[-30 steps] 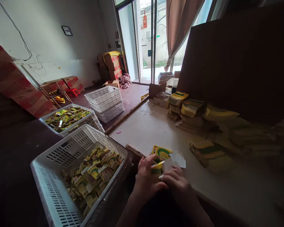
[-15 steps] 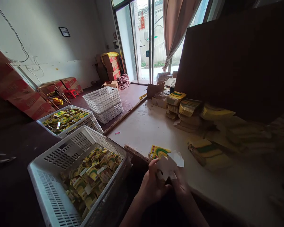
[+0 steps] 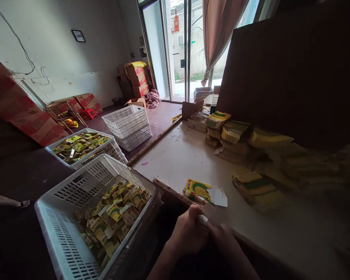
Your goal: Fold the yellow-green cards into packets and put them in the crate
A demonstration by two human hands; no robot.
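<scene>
My left hand [image 3: 189,229] is closed at the table's near edge, its fingers wrapped round a small paperboard carton [image 3: 209,210]. Most of that carton is hidden; only a blurred, pale part shows between the hands. My right hand [image 3: 221,232], smeared by motion, presses against it from the other side, thumb on top. Just beyond my fingers, a flat yellow-and-green carton [image 3: 196,187] lies on the table with its white flap [image 3: 220,196] spread out to the right.
Left of me stands a white plastic crate [image 3: 51,233] part-filled with yellow cartons. Behind it are another full crate [image 3: 81,146] and stacked crates [image 3: 128,124]. Bundles of flat cartons [image 3: 236,132] line the table's [image 3: 169,155] right side. A person's foot [image 3: 25,203] shows far left.
The pale carton that stood up between my hands is now mostly covered by them, and my hands have drawn closer together. A person's lower leg and foot show more clearly at far left.
</scene>
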